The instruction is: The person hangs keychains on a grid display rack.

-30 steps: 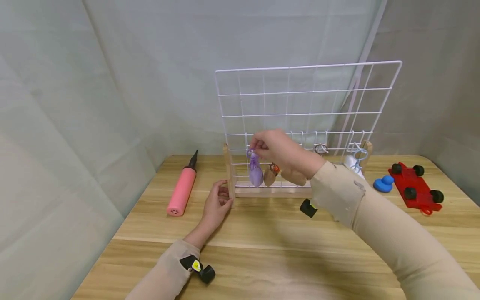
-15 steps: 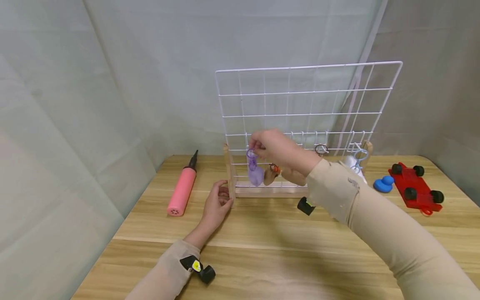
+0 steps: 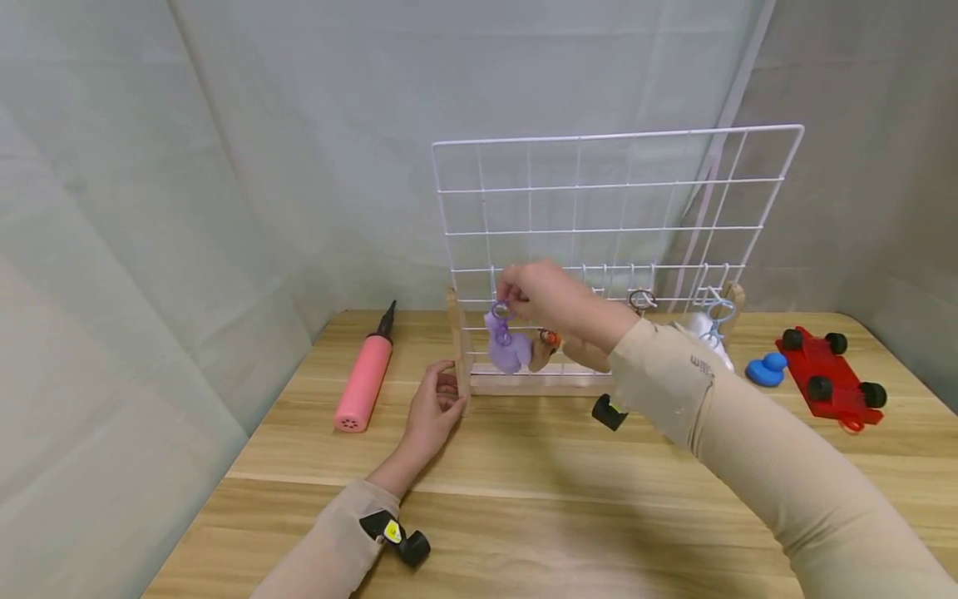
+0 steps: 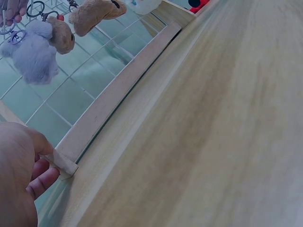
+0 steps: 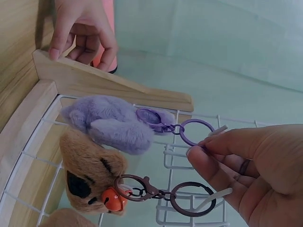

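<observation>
My right hand (image 3: 550, 295) pinches the purple ring (image 5: 198, 131) of a purple plush keychain (image 3: 509, 348) between thumb and forefinger. The ring is right at the tip of a white hook (image 5: 218, 130) on the white wire grid rack (image 3: 575, 232). The plush hangs below my fingers, in front of the grid. Beside it a brown plush keychain (image 5: 90, 170) with an orange bell (image 5: 113, 199) hangs by a dark ring (image 5: 193, 199). My left hand (image 3: 434, 409) grips the lower front end of the rack's wooden side piece (image 4: 64, 163), thumb on one side and fingers on the other.
More plush keychains hang rightward, including a white one with a blue ring (image 3: 721, 310). A pink hand pump (image 3: 364, 378) lies left of the rack. Right of it are a blue rubber duck (image 3: 767, 369) and a red toy car (image 3: 831, 374) on the wooden table (image 3: 524, 507).
The purple plush has swung and turned leftward below my right hand, showing more of its body. My right hand has shifted only slightly; my left hand stays on the rack.
</observation>
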`<control>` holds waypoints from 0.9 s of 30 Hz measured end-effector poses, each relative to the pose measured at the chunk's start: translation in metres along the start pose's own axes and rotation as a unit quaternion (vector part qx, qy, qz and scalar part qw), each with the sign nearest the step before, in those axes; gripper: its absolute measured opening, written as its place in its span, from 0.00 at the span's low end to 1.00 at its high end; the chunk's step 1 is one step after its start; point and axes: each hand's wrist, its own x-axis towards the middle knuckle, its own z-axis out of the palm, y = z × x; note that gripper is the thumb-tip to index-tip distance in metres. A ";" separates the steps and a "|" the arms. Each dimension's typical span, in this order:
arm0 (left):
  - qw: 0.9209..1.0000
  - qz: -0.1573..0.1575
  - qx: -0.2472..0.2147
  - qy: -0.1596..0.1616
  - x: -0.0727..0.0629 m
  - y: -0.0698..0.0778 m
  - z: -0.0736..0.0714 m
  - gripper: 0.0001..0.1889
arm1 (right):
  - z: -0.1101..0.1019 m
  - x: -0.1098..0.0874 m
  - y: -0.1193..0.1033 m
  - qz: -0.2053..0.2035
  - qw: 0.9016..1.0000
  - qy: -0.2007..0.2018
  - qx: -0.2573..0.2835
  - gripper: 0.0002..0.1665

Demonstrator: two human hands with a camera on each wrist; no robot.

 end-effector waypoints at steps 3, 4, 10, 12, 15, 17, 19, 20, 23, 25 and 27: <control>1.000 0.002 -0.002 -0.002 0.000 -0.001 0.000 0.30 | -0.001 -0.001 0.001 -0.002 1.000 0.001 0.006 0.08; 1.000 0.003 -0.003 -0.002 0.000 -0.001 0.001 0.30 | -0.001 -0.001 0.002 -0.001 1.000 0.001 0.008 0.08; 1.000 0.003 -0.004 -0.002 -0.001 -0.004 0.000 0.30 | -0.003 -0.004 0.002 0.001 1.000 0.007 0.016 0.09; 1.000 0.001 -0.003 -0.002 -0.001 -0.005 -0.001 0.29 | -0.003 -0.004 0.001 0.002 1.000 0.007 0.017 0.08; 1.000 -0.001 -0.002 -0.002 -0.001 -0.004 -0.001 0.30 | -0.004 -0.007 -0.002 0.001 1.000 0.014 0.019 0.08; 1.000 0.000 -0.002 0.000 -0.001 -0.004 -0.002 0.30 | -0.005 -0.009 -0.003 -0.006 1.000 0.024 0.018 0.07; 1.000 0.004 -0.005 0.003 -0.001 -0.004 -0.002 0.30 | -0.006 -0.012 -0.004 -0.010 0.999 0.033 0.017 0.07; 1.000 0.005 -0.004 0.004 -0.001 -0.004 -0.003 0.30 | -0.006 -0.014 -0.005 -0.014 0.999 0.038 0.016 0.07; 1.000 0.011 -0.007 0.007 -0.001 -0.006 -0.004 0.29 | -0.007 -0.017 -0.006 -0.018 0.998 0.047 0.022 0.07; 1.000 0.015 -0.005 0.009 -0.002 -0.006 -0.005 0.29 | -0.008 -0.019 -0.007 -0.024 0.998 0.053 0.025 0.07; 1.000 0.020 0.000 0.011 -0.003 -0.006 -0.006 0.29 | -0.008 -0.022 -0.009 -0.028 0.998 0.058 0.029 0.08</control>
